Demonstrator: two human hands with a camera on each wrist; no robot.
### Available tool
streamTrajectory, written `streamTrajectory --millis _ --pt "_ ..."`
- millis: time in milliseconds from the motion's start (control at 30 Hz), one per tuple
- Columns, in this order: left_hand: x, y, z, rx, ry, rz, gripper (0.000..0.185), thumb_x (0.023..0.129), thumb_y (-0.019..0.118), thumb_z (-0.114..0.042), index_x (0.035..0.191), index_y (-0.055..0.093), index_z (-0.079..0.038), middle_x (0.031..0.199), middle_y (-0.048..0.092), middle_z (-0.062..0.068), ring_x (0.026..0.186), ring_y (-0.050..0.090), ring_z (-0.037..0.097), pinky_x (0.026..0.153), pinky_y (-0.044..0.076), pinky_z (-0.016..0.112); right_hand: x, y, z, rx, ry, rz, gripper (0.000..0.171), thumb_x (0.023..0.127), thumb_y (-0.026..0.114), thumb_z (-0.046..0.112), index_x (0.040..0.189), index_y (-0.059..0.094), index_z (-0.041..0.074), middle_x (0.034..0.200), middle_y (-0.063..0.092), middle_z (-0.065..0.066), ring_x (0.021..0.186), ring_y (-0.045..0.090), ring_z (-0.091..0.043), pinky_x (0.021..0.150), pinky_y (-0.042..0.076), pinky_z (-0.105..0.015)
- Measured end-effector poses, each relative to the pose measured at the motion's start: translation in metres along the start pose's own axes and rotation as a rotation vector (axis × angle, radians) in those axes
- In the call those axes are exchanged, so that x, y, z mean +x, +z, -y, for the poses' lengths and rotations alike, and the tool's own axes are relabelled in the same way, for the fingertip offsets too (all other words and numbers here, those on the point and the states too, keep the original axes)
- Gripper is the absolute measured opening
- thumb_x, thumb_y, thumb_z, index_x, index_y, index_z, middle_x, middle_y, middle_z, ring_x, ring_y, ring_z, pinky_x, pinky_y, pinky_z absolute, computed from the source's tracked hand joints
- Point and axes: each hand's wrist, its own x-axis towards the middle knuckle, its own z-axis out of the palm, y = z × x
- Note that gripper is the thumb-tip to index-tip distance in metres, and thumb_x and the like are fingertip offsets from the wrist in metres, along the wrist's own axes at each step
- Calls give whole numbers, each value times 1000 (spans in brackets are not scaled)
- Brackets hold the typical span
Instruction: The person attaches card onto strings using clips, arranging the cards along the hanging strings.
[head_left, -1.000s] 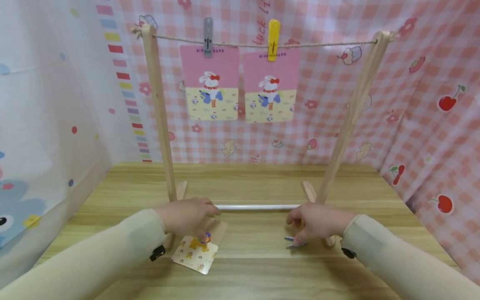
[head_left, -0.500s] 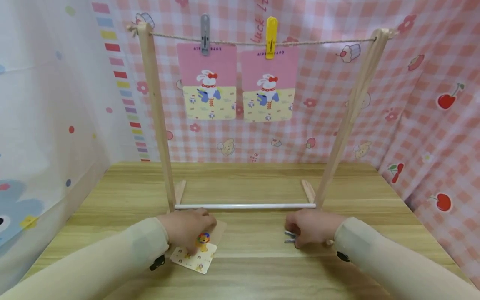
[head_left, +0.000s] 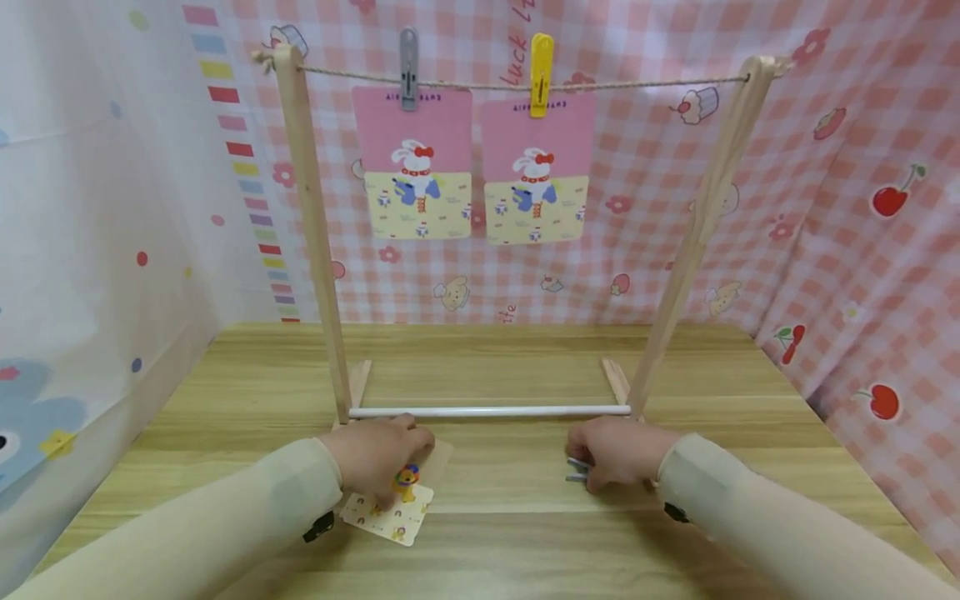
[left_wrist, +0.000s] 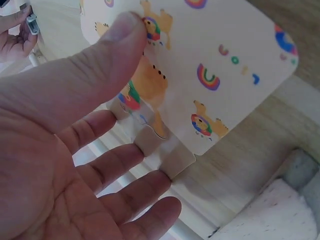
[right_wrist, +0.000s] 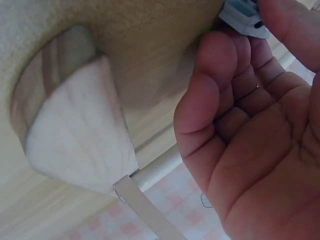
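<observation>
On the table, left of the middle, lies a card (head_left: 390,517) printed with a lion and small rainbows. My left hand (head_left: 375,458) grips it, the thumb across its printed face and the fingers at its far edge, as the left wrist view shows. To the right, my right hand (head_left: 618,450) pinches a grey clothespin (right_wrist: 245,17) between thumb and fingers, low over the table. In the head view only the tips of that clothespin stick out to the left of the hand. Part of the lion card is covered by my left hand.
A wooden stand with a left post (head_left: 313,208), right post (head_left: 701,225) and white rod (head_left: 487,412) stands ahead. From its rope (head_left: 637,86) hang two pink-and-yellow rabbit cards (head_left: 412,133), under a grey clothespin (head_left: 408,71) and a yellow clothespin (head_left: 541,75).
My left hand has come down toward me onto the lion card and taken hold of it. The right hand has closed round the grey clothespin and shifted slightly left.
</observation>
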Motion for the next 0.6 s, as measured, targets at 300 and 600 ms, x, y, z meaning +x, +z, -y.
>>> streamTrajectory --millis 300,600 --pt "0 0 1 -11 4 3 81 69 101 -25 139 60 -24 115 58 -6 100 63 16 89 60 44 2 4 0 5 32 -15 32 80 90 8 92 64 21 85 63 8 79 56 -14 72 50 -35" --pt "2 7 8 -69 55 -35 89 74 97 -42 150 54 -24 146 55 4 134 54 31 105 54 53 1 5 -1 11 19 -31 30 82 90 12 91 64 24 84 62 10 80 57 -12 73 50 -35"
